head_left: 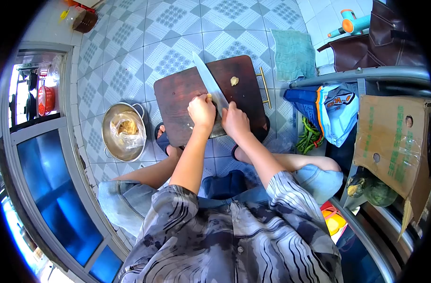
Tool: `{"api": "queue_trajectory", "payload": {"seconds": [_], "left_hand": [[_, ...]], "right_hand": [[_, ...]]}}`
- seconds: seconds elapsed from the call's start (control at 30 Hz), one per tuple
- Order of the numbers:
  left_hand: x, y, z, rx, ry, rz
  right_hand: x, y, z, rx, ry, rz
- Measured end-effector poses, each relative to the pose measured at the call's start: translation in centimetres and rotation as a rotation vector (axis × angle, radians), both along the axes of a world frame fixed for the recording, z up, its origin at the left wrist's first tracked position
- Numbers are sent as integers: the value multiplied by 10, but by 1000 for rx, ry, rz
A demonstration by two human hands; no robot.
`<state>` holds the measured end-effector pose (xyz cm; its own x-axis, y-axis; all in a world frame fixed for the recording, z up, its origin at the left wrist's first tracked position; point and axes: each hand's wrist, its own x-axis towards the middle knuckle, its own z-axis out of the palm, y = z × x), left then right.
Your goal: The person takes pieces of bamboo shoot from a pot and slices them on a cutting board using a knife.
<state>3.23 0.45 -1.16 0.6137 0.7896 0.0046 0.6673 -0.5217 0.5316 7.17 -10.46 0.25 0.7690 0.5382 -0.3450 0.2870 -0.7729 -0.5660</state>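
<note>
- My right hand [235, 121] is closed round the handle of the knife [205, 75], whose tip overhangs the far edge of the chopping board [175, 96].
- My left hand [201, 112], fingers curled, pinches a small pale piece [209, 96] against the blade, mid-board.
- Progress, as judged: cutting under way; the pale lump [234, 81] near the far right corner seems left uncut.
- Writing: bag [346, 113], perhaps "KO"; carton [390, 137], green print, illegible.
</note>
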Motion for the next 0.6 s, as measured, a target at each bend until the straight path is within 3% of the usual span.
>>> {"api": "queue_trajectory", "payload": {"seconds": [0.23, 0.6], "left_hand": [[2, 7, -3, 117, 29, -115], [1, 23, -5, 20, 28, -12]], "right_hand": [[-1, 4, 0, -25, 51, -4], [12, 37, 4, -40, 24, -5]]}}
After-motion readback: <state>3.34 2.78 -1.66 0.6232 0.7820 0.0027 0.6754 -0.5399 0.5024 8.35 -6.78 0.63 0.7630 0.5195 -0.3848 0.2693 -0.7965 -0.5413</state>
